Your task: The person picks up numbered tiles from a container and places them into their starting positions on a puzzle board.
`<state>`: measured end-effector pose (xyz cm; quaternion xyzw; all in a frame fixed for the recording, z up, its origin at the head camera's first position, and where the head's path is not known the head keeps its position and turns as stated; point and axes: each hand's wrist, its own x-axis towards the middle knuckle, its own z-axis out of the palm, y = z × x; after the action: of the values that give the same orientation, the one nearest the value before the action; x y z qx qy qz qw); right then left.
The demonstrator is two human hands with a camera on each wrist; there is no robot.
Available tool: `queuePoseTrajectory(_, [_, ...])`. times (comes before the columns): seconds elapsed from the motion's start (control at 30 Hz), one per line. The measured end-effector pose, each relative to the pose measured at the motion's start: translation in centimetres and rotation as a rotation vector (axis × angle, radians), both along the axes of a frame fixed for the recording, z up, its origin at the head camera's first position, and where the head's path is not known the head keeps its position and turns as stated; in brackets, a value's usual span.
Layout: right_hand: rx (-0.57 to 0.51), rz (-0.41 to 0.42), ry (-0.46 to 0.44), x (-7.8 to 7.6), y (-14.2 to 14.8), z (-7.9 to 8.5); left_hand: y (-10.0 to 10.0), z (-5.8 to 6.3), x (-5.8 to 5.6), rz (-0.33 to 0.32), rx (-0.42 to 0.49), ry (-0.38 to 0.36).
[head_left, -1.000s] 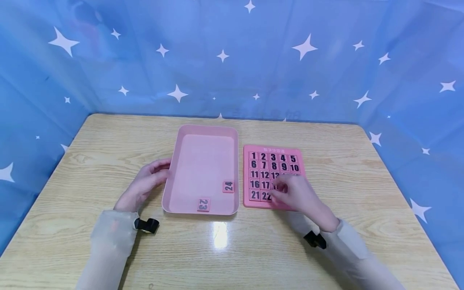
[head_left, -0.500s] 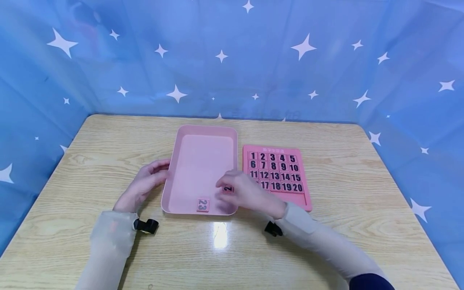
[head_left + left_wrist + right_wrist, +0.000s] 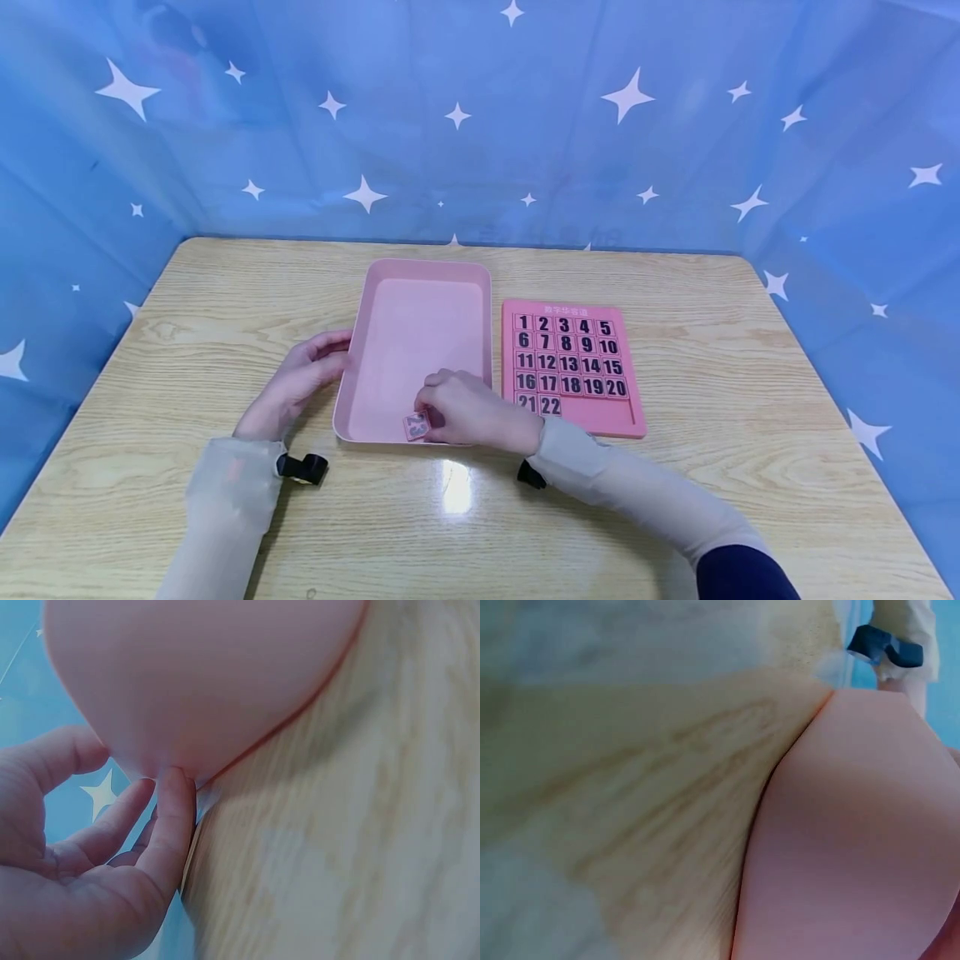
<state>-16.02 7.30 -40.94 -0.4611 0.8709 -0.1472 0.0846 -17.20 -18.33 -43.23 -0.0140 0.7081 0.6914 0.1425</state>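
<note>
A pink tray (image 3: 427, 333) stands left of the pink number puzzle board (image 3: 573, 310). My left hand (image 3: 303, 375) rests its fingertips against the tray's left wall; in the left wrist view the fingers (image 3: 172, 817) are extended and touch that wall. Inside the tray's near end, my right hand (image 3: 465, 408) pinches a small pink tile (image 3: 416, 426) marked 23, which sits tilted at the fingertips. The tile marked 24 is out of sight, and the hand covers the spot where it lay. In the right wrist view the tray wall (image 3: 855, 825) hides most of the fingers.
On the board, tiles 1 to 22 lie in ordered rows, with a bare recess (image 3: 596, 412) at the bottom right. The wooden table (image 3: 360, 533) ends at a blue star-patterned cloth (image 3: 420, 150) behind and at both sides.
My right hand has moved left from the board into the tray, first over tile 24, then to tile 23, which it has taken and tilted. The left hand has stayed put.
</note>
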Motion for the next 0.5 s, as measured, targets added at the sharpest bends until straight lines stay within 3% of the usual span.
queuePoseTrajectory(0.27, [-0.059, -0.054, -0.055, -0.2, 0.8, 0.5, 0.0, 0.1, 0.1, 0.002, -0.004, -0.003])
queuePoseTrajectory(0.5, [-0.248, -0.128, -0.089, -0.4, 5.3, 2.2, 0.1, 0.2, 0.1, 0.002, -0.014, -0.004])
